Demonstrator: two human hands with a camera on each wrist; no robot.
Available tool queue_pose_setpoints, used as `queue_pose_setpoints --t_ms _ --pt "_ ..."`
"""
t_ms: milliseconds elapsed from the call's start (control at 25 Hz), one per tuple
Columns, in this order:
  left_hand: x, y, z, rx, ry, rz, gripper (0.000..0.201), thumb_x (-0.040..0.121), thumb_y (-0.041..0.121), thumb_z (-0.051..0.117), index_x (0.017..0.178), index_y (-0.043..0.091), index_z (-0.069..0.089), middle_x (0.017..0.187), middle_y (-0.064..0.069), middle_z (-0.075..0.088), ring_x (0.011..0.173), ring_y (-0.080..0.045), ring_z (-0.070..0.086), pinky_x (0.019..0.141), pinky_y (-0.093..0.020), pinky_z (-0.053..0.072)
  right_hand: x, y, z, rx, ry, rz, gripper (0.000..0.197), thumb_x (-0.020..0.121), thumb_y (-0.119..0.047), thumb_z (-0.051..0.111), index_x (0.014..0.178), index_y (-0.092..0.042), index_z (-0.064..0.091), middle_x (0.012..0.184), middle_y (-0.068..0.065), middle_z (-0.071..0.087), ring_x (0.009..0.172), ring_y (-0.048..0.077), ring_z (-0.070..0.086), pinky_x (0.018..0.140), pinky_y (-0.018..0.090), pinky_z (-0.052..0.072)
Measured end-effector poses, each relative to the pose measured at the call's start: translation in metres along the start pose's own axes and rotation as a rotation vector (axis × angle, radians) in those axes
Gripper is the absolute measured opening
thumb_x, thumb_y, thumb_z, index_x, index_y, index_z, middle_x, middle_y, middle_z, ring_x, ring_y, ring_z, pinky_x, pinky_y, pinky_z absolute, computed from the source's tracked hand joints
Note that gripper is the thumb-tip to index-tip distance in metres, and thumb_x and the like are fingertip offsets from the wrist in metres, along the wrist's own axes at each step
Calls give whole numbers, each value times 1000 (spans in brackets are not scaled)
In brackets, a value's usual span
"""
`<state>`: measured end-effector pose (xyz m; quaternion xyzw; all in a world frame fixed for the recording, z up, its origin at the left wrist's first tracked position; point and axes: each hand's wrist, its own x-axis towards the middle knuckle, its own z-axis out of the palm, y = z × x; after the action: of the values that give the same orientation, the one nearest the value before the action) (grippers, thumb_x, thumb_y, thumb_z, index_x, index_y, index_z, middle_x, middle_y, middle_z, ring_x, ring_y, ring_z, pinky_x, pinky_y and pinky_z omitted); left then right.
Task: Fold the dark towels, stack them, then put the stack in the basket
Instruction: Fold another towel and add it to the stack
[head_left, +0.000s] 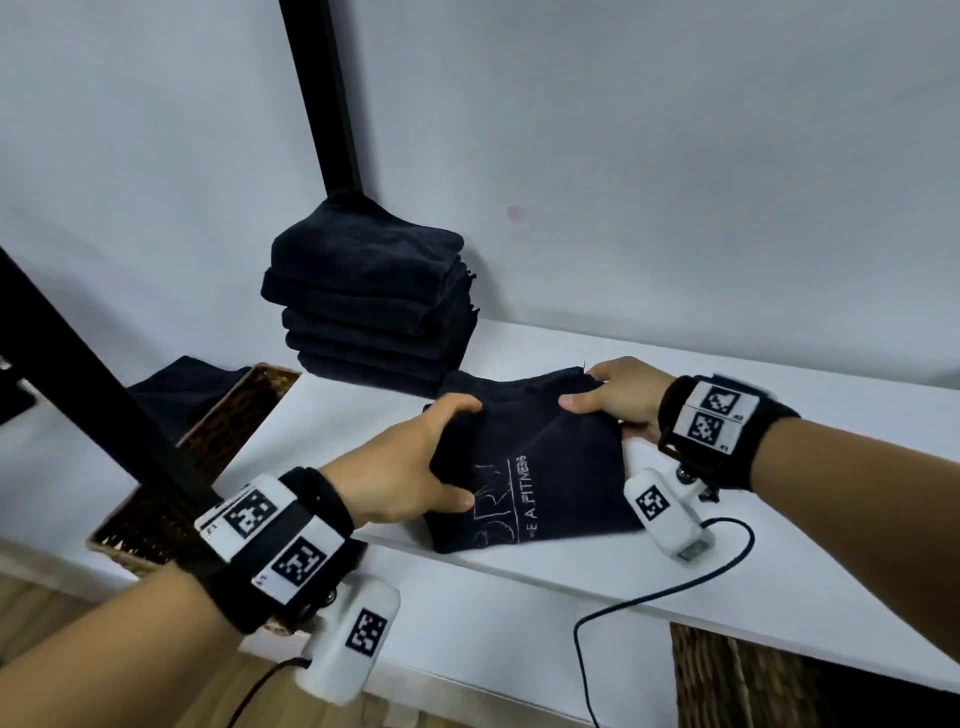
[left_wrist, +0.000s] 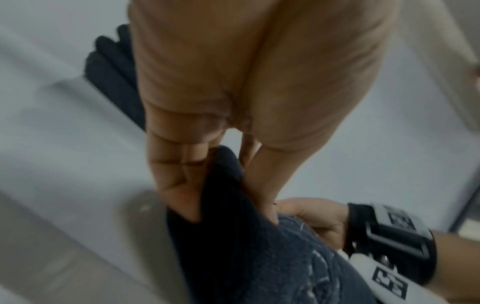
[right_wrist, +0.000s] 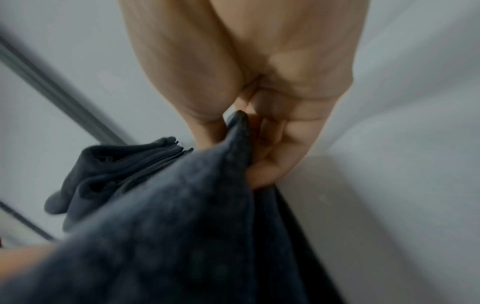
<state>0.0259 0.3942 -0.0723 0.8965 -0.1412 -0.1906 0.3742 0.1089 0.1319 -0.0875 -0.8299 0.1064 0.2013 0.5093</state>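
The light in the room is soft and even, rather cool, with only weak shadows on the white bench (head_left: 519, 587). The head view is sharp, but lines curve near its edges. Both wrist views are dimmer and greyish, with motion blur; the palms close to the lens are out of focus.

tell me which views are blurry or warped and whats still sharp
Head view: sharpest, logo on the held towel readable, table edge bowed by the wide lens. Left wrist view: soft, left hand fills it. Right wrist view: smeared, towel stack hazy.
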Motion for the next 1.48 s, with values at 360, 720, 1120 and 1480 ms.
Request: queue_pose_setpoints --t_ms 360,720,1120,1480 --pt "2 5 -9 -360 136 -347 48 88 35 66 122 22 35 107 -8 64 91 -26 68 81 -44 59 -29 -6 -1 -119 5 164 49 66 -30 87 95 4 67 93 24 73 79 33 71 81 50 58" --pt "4 41 -13 -642 253 -293 36 88 13 59 119 14 40 86 -5 55 65 -15 51 46 -22 39 -66 -24 -8 310 -279 246 65 58 -14 85 118 2 66 110 20 71 88 31 71 77 42 60" --pt "57 103 -191 39 855 -133 36 90 10 41 126 11 40 110 -13 59 102 -32 59 87 -41 51 -4 -194 8 633 -266 -261 32 93 -2 51 124 -4 60 116 11 69 97 20 69 79 33 59" --pt "146 9 -189 623 495 -150 47 96 36 28 138 26 44 146 -5 43 132 -26 41 109 -47 35 83 -182 60 715 -229 -165 38 88 -4 65 125 -1 57 120 19 65 93 27 67 53 30 58"
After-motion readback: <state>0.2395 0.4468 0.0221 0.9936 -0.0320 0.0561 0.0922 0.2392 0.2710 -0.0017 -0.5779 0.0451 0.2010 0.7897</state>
